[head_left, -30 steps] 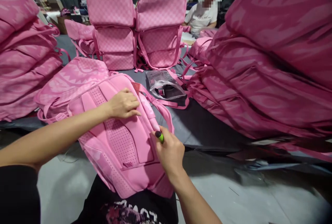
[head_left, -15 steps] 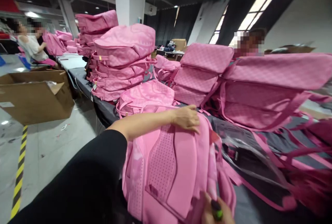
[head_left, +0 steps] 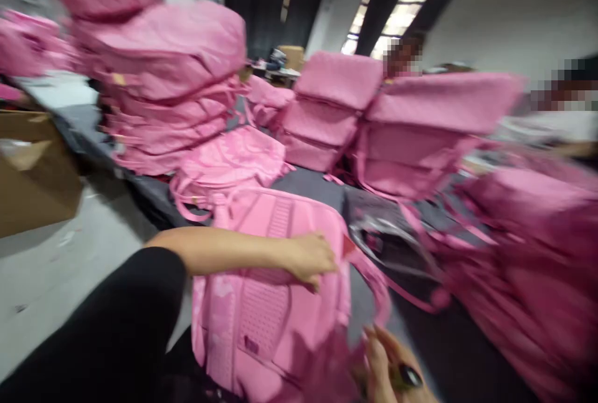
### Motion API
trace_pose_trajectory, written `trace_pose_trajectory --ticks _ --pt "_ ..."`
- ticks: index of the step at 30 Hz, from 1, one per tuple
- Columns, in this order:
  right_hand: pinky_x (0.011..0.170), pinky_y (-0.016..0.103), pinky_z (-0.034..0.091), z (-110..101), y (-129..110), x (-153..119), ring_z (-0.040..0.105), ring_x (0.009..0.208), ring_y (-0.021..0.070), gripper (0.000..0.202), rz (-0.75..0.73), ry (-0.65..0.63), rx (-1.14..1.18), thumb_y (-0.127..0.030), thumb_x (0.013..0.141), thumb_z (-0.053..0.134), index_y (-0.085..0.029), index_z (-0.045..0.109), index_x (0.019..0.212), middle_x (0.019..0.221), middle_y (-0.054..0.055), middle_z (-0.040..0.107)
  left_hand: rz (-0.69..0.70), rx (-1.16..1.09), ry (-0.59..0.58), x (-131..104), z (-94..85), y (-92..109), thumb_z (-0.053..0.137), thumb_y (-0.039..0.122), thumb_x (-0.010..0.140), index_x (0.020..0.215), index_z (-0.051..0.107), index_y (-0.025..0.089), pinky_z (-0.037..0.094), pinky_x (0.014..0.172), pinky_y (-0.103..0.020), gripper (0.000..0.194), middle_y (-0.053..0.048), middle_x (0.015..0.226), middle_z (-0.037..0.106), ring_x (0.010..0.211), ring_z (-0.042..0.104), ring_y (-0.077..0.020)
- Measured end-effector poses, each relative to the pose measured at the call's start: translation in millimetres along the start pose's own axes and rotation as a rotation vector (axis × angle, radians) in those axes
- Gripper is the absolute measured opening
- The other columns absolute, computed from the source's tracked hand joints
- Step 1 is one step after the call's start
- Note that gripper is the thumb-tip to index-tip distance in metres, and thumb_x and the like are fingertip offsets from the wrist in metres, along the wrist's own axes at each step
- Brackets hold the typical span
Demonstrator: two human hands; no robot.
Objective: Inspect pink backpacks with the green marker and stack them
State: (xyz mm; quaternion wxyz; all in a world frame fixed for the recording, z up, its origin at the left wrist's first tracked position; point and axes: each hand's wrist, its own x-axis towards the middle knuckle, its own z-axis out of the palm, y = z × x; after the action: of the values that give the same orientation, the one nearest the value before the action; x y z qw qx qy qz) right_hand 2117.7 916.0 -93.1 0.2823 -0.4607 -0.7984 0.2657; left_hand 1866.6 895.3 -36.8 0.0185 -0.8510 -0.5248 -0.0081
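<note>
A pink backpack (head_left: 266, 309) lies before me, its padded back panel and perforated mesh facing up. My left hand (head_left: 313, 260) reaches across it, fingers curled against the panel near its right edge. At the backpack's lower right is my right hand (head_left: 390, 365), closed around a small tool with a black and green end (head_left: 408, 377); its working end is hidden, so its kind is unclear. A shoulder strap (head_left: 378, 291) loops out on the right side, beside a small red-orange patch (head_left: 348, 245). Motion blurs both hands slightly.
Stacked pink backpacks (head_left: 163, 73) rise at the left, with another bag (head_left: 233, 160) lying in front. Checked pink bags (head_left: 334, 85) stand behind; more bags (head_left: 527, 253) crowd the right. Clear plastic (head_left: 392, 241) lies on the dark tablecloth (head_left: 448, 347). A cardboard box (head_left: 37, 172) is on the floor.
The view has swung right and the stacks look nearer. My left hand has shifted lower over the back panel. The shoulder strap now stands out to the right, and my right hand is apart from the panel.
</note>
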Motion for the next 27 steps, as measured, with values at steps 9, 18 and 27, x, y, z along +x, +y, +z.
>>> trace_pose_trajectory --ticks 9,18,27 --pt "0.064 0.030 0.056 10.0 -30.3 22.3 0.071 0.074 0.0198 0.047 0.158 -0.114 0.712 -0.052 0.081 0.070 -0.017 0.067 0.112 0.092 0.009 0.075 -0.011 0.058 0.262 -11.9 24.1 -9.4 0.078 0.037 0.076 0.082 0.063 0.014 0.035 0.104 -0.051 0.028 -0.006 0.087 0.067 0.088 0.060 -0.0238" --pt "0.054 0.024 0.047 57.9 -32.3 21.6 0.058 0.052 0.0114 0.025 0.215 0.095 0.681 -0.041 0.084 0.069 -0.017 0.064 0.089 0.061 -0.003 0.063 -0.005 0.120 0.300 -16.1 35.1 -5.6 0.066 0.038 0.088 0.080 0.063 0.017 0.034 0.108 -0.047 0.023 -0.001 0.080 0.064 0.081 0.056 -0.0188" --pt "0.053 0.025 0.046 64.1 -28.8 23.2 0.058 0.052 0.0120 0.023 0.162 0.082 0.602 -0.039 0.085 0.068 -0.018 0.064 0.091 0.062 -0.003 0.064 0.027 0.186 0.391 -18.8 42.6 -1.3 0.051 0.035 0.097 0.077 0.062 0.018 0.035 0.108 -0.042 0.029 -0.001 0.075 0.062 0.077 0.052 -0.0167"
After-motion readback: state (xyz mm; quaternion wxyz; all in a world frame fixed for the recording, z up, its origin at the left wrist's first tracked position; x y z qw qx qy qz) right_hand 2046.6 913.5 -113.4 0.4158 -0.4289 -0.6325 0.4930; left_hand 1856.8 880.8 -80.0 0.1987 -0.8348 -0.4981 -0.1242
